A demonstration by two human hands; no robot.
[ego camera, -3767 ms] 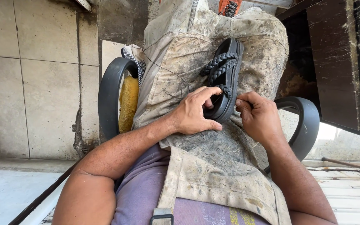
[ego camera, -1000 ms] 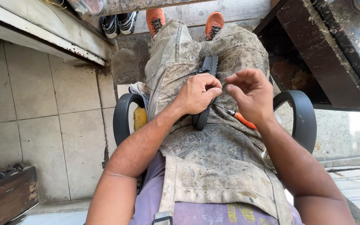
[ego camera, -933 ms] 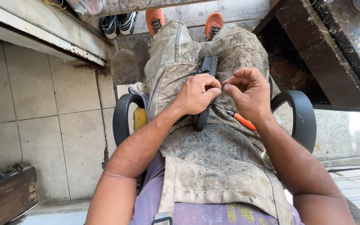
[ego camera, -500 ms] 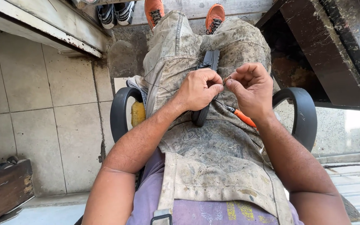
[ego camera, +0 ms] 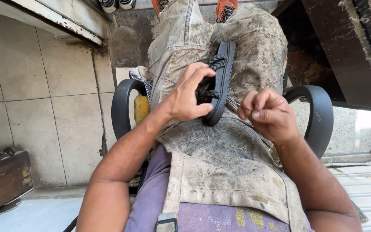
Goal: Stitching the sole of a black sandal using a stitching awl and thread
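Black sandal (ego camera: 222, 81) w/ braided straps lies sole-edge up on the person's lap, betw. the thighs of stained work trousers (ego camera: 254, 47); left hand (ego camera: 189, 96) wraps it from the strap side, thumb under the heel end, fingers half curled over the straps, a loose-ish hold. Right hand (ego camera: 269, 114) sits just beside the sandal's heel, fingertips pinched tight tog. on what looks like a thin thread running toward the shoe — too fine to tell for sure. Black chair armrests (ego camera: 123, 105) flank both arms, tiled floor (ego camera: 44, 86) on the left.
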